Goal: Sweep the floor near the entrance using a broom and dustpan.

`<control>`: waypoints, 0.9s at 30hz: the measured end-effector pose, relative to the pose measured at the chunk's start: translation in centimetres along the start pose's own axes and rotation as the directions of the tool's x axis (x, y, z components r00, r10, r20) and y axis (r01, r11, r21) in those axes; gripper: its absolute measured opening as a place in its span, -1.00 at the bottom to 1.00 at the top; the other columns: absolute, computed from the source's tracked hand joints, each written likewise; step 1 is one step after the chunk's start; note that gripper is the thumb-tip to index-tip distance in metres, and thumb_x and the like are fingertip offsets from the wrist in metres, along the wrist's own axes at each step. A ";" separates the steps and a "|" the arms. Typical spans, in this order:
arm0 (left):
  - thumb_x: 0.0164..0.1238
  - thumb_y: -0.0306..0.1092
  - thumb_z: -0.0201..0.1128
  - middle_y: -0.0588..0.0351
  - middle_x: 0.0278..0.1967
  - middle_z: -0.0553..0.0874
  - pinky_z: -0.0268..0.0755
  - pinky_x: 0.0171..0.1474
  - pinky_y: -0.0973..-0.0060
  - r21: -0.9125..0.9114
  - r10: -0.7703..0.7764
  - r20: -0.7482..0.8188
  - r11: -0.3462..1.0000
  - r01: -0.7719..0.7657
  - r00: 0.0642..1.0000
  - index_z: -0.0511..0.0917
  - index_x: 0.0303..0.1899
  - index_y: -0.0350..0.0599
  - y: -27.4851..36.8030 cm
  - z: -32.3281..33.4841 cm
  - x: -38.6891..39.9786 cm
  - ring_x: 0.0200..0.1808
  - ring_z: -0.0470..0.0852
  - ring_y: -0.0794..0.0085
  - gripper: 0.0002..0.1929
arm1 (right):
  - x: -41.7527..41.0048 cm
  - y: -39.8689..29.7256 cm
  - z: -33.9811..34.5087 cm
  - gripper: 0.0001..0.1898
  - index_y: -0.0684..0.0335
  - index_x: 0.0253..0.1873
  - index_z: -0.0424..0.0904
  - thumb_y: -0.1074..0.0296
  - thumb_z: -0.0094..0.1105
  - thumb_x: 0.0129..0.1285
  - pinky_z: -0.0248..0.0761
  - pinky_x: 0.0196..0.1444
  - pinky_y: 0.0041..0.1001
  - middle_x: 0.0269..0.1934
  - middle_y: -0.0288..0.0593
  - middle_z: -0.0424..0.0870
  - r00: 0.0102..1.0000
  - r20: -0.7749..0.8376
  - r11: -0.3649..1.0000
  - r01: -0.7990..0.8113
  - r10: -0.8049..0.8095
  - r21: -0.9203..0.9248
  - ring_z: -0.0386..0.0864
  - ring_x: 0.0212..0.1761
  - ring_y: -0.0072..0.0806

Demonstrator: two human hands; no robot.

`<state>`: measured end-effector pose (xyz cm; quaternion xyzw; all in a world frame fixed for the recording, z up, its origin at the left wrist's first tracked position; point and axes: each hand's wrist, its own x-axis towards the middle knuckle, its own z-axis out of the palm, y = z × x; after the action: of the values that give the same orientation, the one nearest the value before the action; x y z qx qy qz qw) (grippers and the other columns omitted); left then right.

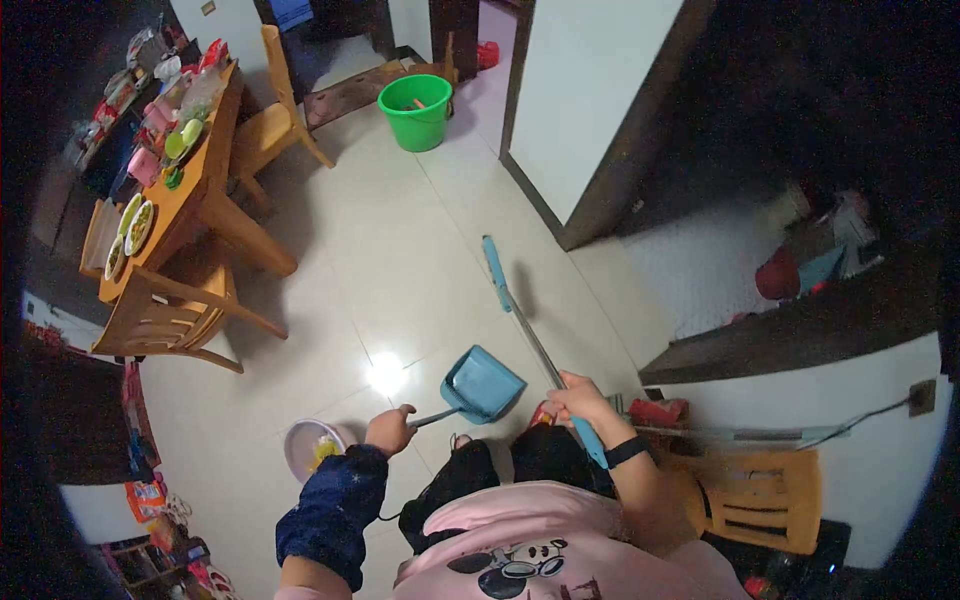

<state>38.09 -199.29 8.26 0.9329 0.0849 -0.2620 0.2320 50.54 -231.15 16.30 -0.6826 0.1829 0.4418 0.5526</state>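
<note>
My left hand (391, 431), below a dark blue sleeve cover, grips the handle of a blue-grey long-handled dustpan (482, 382). The pan is near my feet, just above or on the tiled floor; I cannot tell which. In my right hand (580, 400) is a long metal pole with a blue grip, wrapped by my fingers. Its far end carries a narrow blue head (496, 274), either a broom or a floor squeegee, pointing away from me. Beside my left forearm stands a pale basin (301, 442) with something yellow in it, partly hidden by the sleeve.
A green bucket (416, 120) stands farther off near a doorway. To the left are a wooden table (196, 176) with dishes and wooden chairs (176, 319). A white wall corner (581, 112) juts in at right. Another wooden chair (765, 499) stands at lower right.
</note>
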 end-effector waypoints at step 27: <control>0.07 -0.37 0.09 -0.12 -0.34 0.63 0.42 -0.18 0.24 -0.021 -0.406 0.050 0.913 0.407 0.913 0.42 -0.04 -0.08 10.3 -13.1 24.0 -0.26 0.60 0.07 -0.65 | 44.5 -17.0 -13.5 -0.34 0.26 0.32 -0.01 0.58 -0.10 0.04 0.45 -0.31 -0.27 -0.28 0.19 0.55 0.999 0.030 0.674 -0.003 0.038 -0.738 0.56 -0.25 -0.16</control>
<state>67.27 -201.19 9.50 0.8852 0.2758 -0.3238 0.1886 92.72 -227.44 -9.48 -0.8359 -0.0149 0.4986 0.2291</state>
